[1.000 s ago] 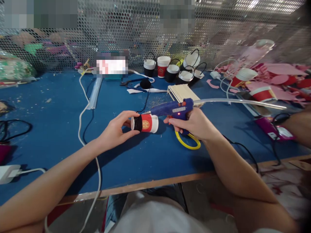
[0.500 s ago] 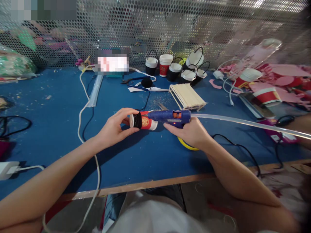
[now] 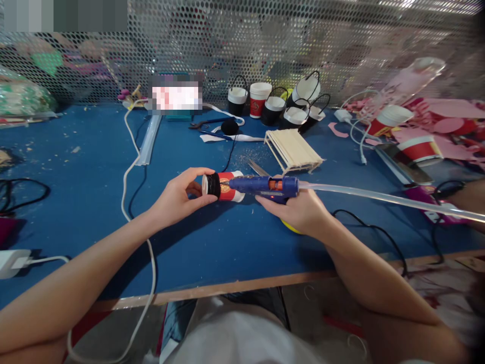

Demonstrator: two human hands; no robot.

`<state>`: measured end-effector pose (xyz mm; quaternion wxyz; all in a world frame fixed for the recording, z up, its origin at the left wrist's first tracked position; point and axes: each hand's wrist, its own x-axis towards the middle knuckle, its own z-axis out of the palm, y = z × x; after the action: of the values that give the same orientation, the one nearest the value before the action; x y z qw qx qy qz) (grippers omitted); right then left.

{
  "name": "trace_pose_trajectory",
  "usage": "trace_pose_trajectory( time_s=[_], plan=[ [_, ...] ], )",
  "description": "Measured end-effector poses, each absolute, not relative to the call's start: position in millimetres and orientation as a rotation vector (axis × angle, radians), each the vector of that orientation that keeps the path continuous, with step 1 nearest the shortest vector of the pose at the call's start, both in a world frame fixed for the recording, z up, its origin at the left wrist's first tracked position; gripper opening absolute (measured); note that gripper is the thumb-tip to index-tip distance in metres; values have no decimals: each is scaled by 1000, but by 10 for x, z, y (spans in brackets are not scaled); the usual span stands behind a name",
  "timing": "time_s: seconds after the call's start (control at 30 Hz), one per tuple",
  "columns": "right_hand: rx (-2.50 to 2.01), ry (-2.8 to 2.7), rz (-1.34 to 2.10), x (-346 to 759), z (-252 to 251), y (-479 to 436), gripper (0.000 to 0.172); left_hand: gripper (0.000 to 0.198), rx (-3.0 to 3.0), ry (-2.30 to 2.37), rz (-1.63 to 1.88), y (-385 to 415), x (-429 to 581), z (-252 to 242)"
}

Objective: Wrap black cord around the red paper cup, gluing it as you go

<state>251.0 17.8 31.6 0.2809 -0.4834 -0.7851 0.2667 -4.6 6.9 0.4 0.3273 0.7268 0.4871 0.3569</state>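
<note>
My left hand [image 3: 185, 194] grips a red and white paper cup [image 3: 237, 194] lying on its side, thumb and fingers at its left end. Black cord [image 3: 214, 186] is wound round that end of the cup. In my right hand [image 3: 303, 210] is a blue glue gun [image 3: 250, 184], its nozzle pointing left at the cup's red side near the cord. A long clear glue stick [image 3: 364, 194] runs out of the gun's rear to the right. The black cord trails up to a small black ball of cord [image 3: 229, 127].
Several black-wrapped cups with cord handles [image 3: 273, 108] and a red cup [image 3: 259, 101] stand at the back. A bundle of pale wooden sticks [image 3: 293, 149] lies beyond the gun, scissors [image 3: 257, 168] beside it. A white cable [image 3: 125, 192] crosses the left; pink pieces [image 3: 447, 111] pile up right.
The glue gun's nozzle has shifted slightly down and the cup has turned a little in my left hand, so its gold print sits differently.
</note>
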Motion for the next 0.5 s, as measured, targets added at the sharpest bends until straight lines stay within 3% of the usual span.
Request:
trace_pose_trajectory(
  time_s=[0.5],
  plan=[
    [-1280, -2137, 686, 2523, 337, 166, 12, 48, 1941, 1238, 954, 57, -35, 1]
  ],
)
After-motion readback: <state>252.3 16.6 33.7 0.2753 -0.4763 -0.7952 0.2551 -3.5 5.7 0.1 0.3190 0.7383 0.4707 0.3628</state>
